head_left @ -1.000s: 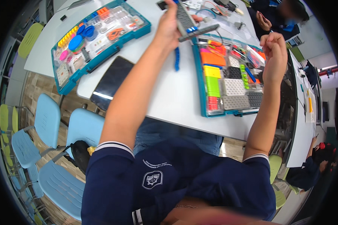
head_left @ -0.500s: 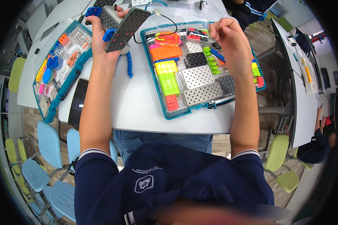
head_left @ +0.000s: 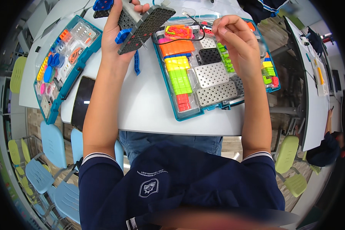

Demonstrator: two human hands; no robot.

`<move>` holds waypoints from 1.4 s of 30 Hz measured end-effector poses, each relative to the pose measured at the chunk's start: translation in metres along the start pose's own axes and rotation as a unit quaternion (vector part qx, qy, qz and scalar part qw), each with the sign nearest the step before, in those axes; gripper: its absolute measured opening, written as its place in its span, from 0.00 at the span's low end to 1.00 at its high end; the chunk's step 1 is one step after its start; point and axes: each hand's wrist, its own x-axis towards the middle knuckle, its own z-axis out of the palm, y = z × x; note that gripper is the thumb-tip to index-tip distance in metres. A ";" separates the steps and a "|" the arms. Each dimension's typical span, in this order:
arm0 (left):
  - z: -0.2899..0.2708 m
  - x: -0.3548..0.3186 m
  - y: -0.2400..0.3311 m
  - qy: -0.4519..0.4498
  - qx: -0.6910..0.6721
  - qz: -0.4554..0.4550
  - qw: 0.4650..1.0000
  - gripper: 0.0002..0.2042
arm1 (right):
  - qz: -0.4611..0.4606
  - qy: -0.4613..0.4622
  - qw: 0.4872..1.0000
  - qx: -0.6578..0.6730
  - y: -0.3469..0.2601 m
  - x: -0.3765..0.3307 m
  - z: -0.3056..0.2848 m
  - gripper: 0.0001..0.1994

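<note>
My left hand (head_left: 113, 38) is closed around a construction model built from dark grey perforated plates (head_left: 147, 28), with blue connector pieces (head_left: 122, 36) on it. The model is held tilted above the table, and its top runs out of view. A thin metallic rod (head_left: 143, 45) sticks out below the plate. My right hand (head_left: 239, 44) hovers over the right part of an open parts case (head_left: 180, 115), fingers curled and thumb close to the fingertips. Whatever may be between them is too small to make out. A black cable (head_left: 180, 40) arcs between the model and the case.
At the left lies a second parts case (head_left: 59, 101) with small coloured pieces. A black phone (head_left: 83, 101) rests by my left forearm. A curved blue piece (head_left: 137, 63) lies under the model. Blue chairs (head_left: 51, 143) stand left, and another person's sleeve (head_left: 262, 7) shows beyond the table.
The model has shifted right and up and turned slightly, with the rod now showing beneath it. The whole view has moved a little. My right hand stays curled over the case.
</note>
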 end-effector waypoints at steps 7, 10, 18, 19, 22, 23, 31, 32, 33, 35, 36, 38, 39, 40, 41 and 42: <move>-0.016 0.007 0.026 0.166 0.008 0.053 0.985 0.17 | 0.016 0.003 1.000 -0.013 0.005 -0.001 0.001 0.07; -0.026 0.014 0.023 0.232 0.091 0.088 0.965 0.13 | 0.039 0.014 0.999 -0.012 0.006 -0.001 0.001 0.07; -0.063 0.015 0.041 0.306 0.322 0.043 0.895 0.19 | 0.066 0.018 0.997 -0.048 0.006 0.000 -0.002 0.06; -0.068 0.015 0.043 0.297 0.338 0.032 0.893 0.20 | 0.072 0.021 0.996 -0.051 0.007 -0.001 -0.002 0.06; -0.082 0.015 0.045 0.331 0.310 -0.011 0.891 0.22 | 0.077 0.023 0.995 -0.056 0.007 -0.001 -0.001 0.06; -0.085 0.015 0.045 0.332 0.322 -0.020 0.886 0.22 | 0.079 0.022 0.995 -0.062 0.007 -0.001 0.000 0.06; -0.072 0.015 0.048 0.377 0.400 -0.037 0.835 0.20 | 0.095 0.022 0.992 -0.086 0.004 -0.002 0.000 0.06; -0.064 0.013 0.048 0.367 0.444 -0.039 0.817 0.20 | 0.097 0.018 0.991 -0.088 0.004 -0.001 0.000 0.06; -0.055 0.011 0.049 0.358 0.485 -0.050 0.796 0.22 | 0.098 0.017 0.991 -0.089 0.003 -0.001 0.000 0.06; -0.035 0.006 0.051 0.339 0.565 -0.071 0.749 0.26 | 0.097 0.022 0.990 -0.105 0.003 -0.001 0.000 0.07; -0.028 0.001 0.040 0.318 0.649 -0.031 0.690 0.29 | 0.096 0.026 0.989 -0.112 0.003 -0.001 0.001 0.07; -0.008 -0.003 0.036 0.319 0.739 -0.038 0.592 0.27 | 0.100 0.030 0.989 -0.109 0.002 -0.001 0.002 0.07; 0.001 -0.004 0.034 0.301 0.781 -0.037 0.546 0.27 | 0.101 0.035 0.989 -0.106 0.001 -0.001 0.002 0.07; 0.011 -0.004 0.032 0.293 0.834 -0.053 0.465 0.19 | 0.100 0.033 0.989 -0.104 0.001 -0.001 0.003 0.08; 0.020 -0.006 0.024 0.252 0.876 0.060 0.407 0.19 | 0.098 0.035 0.989 -0.102 0.000 -0.002 0.004 0.08; 0.029 -0.007 0.015 0.200 0.900 0.182 0.341 0.18 | 0.097 0.037 0.990 -0.100 0.000 -0.002 0.004 0.08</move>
